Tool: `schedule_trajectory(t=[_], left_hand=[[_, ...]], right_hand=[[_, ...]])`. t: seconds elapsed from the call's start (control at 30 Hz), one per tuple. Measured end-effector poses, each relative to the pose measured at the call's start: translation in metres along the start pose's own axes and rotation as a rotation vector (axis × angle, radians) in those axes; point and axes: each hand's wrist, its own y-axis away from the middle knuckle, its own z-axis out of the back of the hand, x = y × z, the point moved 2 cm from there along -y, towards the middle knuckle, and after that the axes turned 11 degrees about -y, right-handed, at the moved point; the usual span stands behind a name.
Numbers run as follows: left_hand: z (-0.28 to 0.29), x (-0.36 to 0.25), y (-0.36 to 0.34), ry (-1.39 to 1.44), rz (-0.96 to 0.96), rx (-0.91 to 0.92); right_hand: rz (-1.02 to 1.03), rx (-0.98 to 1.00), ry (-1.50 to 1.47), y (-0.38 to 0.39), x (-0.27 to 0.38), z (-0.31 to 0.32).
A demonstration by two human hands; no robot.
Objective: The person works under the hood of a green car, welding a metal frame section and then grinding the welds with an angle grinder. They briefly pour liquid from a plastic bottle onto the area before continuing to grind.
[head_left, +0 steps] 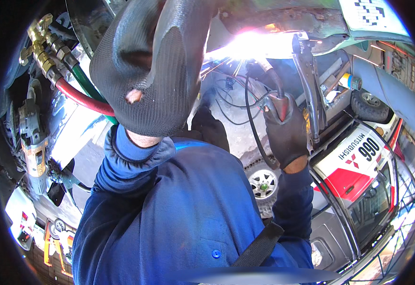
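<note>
A welding torch (277,90) with a bent neck and a red trigger sits in my right hand (285,126), whose black-gloved fingers are wrapped round its handle. At its tip a white arc (245,45) glares and throws sparks under the lower edge of a greenish metal panel (283,19); the glare hides the spot being welded. Just right of the arc, long-handled locking pliers (304,80) hang from that edge. My left hand (150,71) is raised close to the camera in a black glove with a hole. Its fingertips run out of the top, so its grip is hidden.
Red (77,92) and green hoses with brass valves (39,47) hang at the left, above an angle grinder (34,147). A black cable (252,114) loops below the torch. A white-and-red vehicle (354,166), a loose wheel (371,104) and a grey cylinder (383,78) stand right.
</note>
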Motion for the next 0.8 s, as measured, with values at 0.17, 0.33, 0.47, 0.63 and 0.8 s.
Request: schedule_trajectory(t=[0.17, 0.33, 0.47, 0.63, 0.8], left_hand=[[-0.018, -0.025, -0.009, -0.2, -0.101, -0.172], [-0.016, -0.03, -0.016, 0.256, 0.154, 0.045], [-0.005, -0.034, -0.022, -0.068, -0.112, 0.129], [-0.002, -0.013, -0.019, -0.388, -0.43, 0.041], [-0.001, 0.008, -0.017, -0.221, -0.383, 0.162]], right_hand=[[0.093, -0.003, -0.058, -0.001, -0.003, -0.003], [0.209, -0.085, -0.29, 0.02, -0.03, -0.008], [0.211, -0.107, -0.274, 0.043, -0.063, -0.015], [0.047, -0.039, -0.239, 0.055, -0.095, -0.028], [0.043, -0.036, -0.291, 0.056, -0.113, -0.04]])
